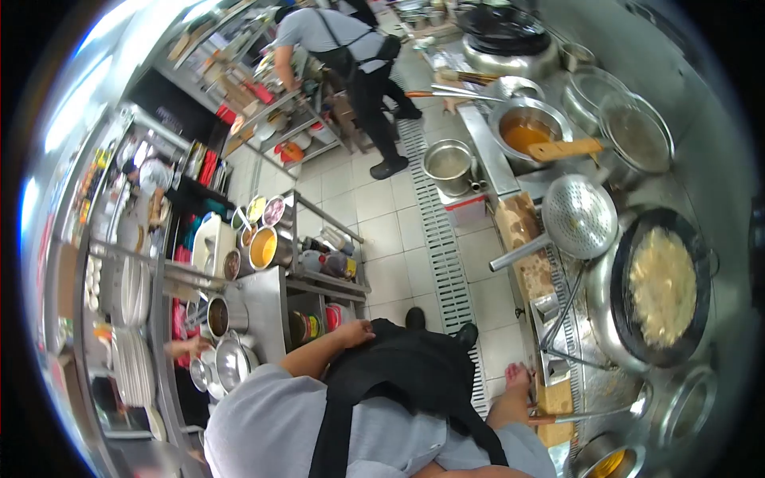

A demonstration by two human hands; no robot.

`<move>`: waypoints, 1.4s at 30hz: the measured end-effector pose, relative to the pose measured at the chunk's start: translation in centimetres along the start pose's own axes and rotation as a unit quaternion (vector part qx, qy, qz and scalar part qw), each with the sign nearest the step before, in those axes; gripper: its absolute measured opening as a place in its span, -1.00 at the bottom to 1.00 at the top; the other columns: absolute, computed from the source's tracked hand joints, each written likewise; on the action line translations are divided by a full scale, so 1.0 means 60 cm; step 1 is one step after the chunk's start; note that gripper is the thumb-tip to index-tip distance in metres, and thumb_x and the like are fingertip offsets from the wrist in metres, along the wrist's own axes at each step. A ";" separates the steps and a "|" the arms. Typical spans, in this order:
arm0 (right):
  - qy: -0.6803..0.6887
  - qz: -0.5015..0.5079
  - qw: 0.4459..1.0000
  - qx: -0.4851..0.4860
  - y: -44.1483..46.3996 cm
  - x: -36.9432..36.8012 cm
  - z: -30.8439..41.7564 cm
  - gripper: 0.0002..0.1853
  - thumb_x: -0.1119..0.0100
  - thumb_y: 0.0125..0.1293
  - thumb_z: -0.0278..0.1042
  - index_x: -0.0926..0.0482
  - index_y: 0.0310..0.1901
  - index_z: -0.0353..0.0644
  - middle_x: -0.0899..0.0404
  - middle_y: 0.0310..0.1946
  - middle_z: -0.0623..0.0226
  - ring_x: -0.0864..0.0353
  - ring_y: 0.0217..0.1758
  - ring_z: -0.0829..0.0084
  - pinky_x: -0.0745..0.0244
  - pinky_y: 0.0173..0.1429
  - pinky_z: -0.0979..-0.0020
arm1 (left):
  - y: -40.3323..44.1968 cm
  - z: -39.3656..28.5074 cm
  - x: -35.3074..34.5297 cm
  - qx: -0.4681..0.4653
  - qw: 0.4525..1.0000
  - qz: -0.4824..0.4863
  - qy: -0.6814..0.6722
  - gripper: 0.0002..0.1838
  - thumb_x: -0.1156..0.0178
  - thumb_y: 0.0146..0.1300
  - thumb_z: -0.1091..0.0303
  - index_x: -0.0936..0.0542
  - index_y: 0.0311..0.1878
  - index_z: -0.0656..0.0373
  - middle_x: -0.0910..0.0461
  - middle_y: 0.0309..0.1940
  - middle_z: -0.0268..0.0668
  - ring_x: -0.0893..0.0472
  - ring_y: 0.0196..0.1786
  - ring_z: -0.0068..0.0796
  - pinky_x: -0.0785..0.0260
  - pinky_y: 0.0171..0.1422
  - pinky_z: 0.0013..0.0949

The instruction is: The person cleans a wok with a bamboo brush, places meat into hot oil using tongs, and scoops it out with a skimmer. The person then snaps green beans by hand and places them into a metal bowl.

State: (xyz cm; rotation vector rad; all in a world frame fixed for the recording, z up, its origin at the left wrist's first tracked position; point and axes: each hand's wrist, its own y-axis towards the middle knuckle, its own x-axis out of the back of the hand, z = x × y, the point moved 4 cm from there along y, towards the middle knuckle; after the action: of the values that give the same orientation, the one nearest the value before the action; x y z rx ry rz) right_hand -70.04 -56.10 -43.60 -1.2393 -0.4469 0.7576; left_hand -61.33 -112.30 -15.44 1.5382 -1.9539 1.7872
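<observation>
My left hand is closed against the side of my black apron; whether anything is inside it is hidden. Beside the stove's front edge hangs my right hand, with loosely curled, parted fingers and nothing visible in them. A long-handled ladle lies on the stove, its handle end close to my right forearm. Further along stands a wok with pale yellow food frying in oil. A perforated strainer rests by the wok, its handle pointing toward the aisle.
A pot of orange-brown liquid has a wooden paddle across it. A steel pot stands low by the floor drain. To the left, a steel counter holds sauce containers. A person works at a far shelf.
</observation>
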 end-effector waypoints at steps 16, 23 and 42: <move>-0.720 0.276 0.594 0.232 -0.252 -0.257 -0.056 -0.83 -0.23 0.39 -0.31 -0.62 -0.10 -0.21 -0.68 -0.33 0.21 -0.68 -0.28 0.39 -0.63 -0.22 0.28 | -0.115 0.190 -0.182 0.016 0.941 -0.199 -0.274 -0.64 -0.35 0.22 0.02 -0.72 -0.13 0.12 -0.74 -0.19 -0.06 -0.70 -0.06 0.00 -0.52 0.07 0.00; -0.862 0.363 0.247 0.253 -0.147 -0.384 -0.196 -0.78 -0.15 0.39 -0.27 -0.65 -0.14 -0.25 -0.68 -0.37 0.16 -0.68 -0.38 0.32 -0.65 -0.26 0.30 | -0.346 0.271 -0.338 0.193 0.857 -0.268 -0.397 -0.69 -0.34 0.23 0.05 -0.69 -0.26 0.13 -0.74 -0.26 -0.11 -0.71 -0.08 -0.09 -0.52 0.01 -0.02; -0.842 0.526 -0.098 0.060 -0.593 -0.325 -0.786 -0.85 -0.28 0.37 -0.31 -0.64 -0.23 -0.21 -0.64 -0.49 0.31 -0.64 -0.48 0.49 -0.62 -0.37 0.44 | -0.818 -0.060 -0.808 0.497 0.189 -0.629 -0.566 -0.82 -0.33 0.35 0.31 -0.61 -0.16 0.22 -0.63 -0.37 -0.30 -0.60 -0.26 -0.48 -0.48 -0.10 -0.36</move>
State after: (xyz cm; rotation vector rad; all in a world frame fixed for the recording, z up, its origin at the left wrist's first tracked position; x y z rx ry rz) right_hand -41.70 -106.83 -21.40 -0.7162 0.6982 -2.1193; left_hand -5.69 -71.67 -10.58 3.1504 1.7256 0.4389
